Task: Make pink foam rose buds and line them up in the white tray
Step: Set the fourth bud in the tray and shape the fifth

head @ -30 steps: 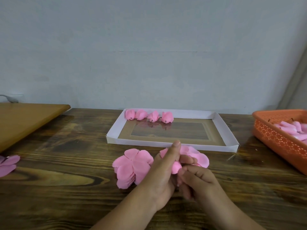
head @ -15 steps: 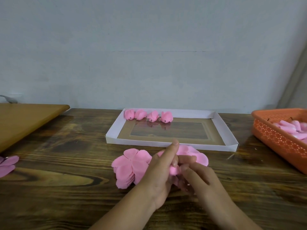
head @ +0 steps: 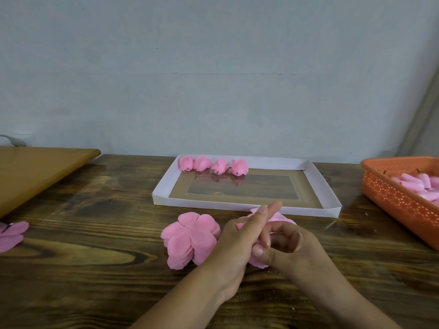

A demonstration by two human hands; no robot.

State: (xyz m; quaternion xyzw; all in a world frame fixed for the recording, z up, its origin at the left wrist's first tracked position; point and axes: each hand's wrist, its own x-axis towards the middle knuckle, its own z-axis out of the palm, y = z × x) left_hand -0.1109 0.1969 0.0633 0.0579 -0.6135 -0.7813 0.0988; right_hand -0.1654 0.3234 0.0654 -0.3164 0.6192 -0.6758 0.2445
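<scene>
Flanking the dark wooden table [head: 83, 269] are a tan board [head: 35, 172] at left and an orange basket [head: 401, 198] of pink pieces at right, with a stack of pink foam petals [head: 190, 238] just left of the hands. Four rose buds [head: 213, 165] line the far-left edge of the white tray [head: 320, 186], its remaining floor bare. Left hand [head: 237, 243] and right hand [head: 297, 248] meet before the tray's near wall, fingers curled around a pink foam bud [head: 259, 263].

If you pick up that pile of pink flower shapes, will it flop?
Probably. The stack of pink foam petal cut-outs looks thin and layered, so its lobes would likely droop. It seems very light. Loose sheets may slide apart, since their edges are already fanned out.
</scene>
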